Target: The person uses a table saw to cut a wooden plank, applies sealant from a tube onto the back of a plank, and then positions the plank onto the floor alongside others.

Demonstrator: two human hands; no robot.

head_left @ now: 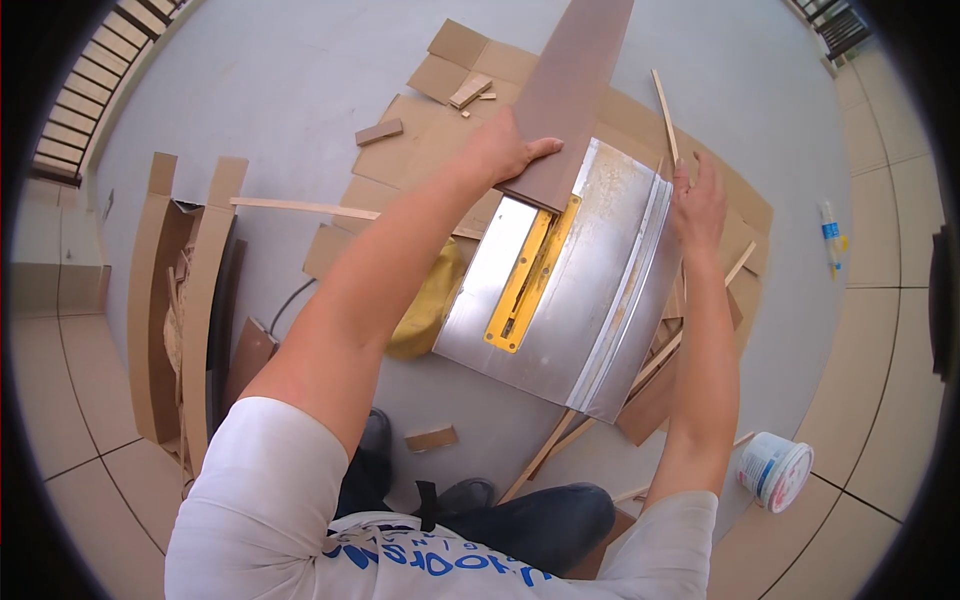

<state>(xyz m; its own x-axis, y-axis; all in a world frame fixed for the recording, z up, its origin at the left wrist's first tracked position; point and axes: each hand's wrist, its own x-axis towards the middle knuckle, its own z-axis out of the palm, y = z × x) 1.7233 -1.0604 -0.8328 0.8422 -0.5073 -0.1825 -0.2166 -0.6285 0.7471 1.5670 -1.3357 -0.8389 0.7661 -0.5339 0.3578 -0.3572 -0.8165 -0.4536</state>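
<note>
My left hand (515,148) grips the brown plank (565,90) near its lower end, thumb across its face. The plank lies over the upper part of a metal saw table (600,260), across the top of a yellow slotted plate (515,310). My right hand (700,195) holds the table's upper right edge, fingers curled, beside a grooved rail (630,290). A yellow housing (420,320) shows below the table's left side, partly hidden by my left forearm.
Flattened cardboard (440,80) with wood offcuts (470,92) lies under and around the saw. A long box of scraps (160,310) is at left, a white bucket (775,470) at lower right, a plastic bottle (830,240) at right, and railing (80,90) at upper left.
</note>
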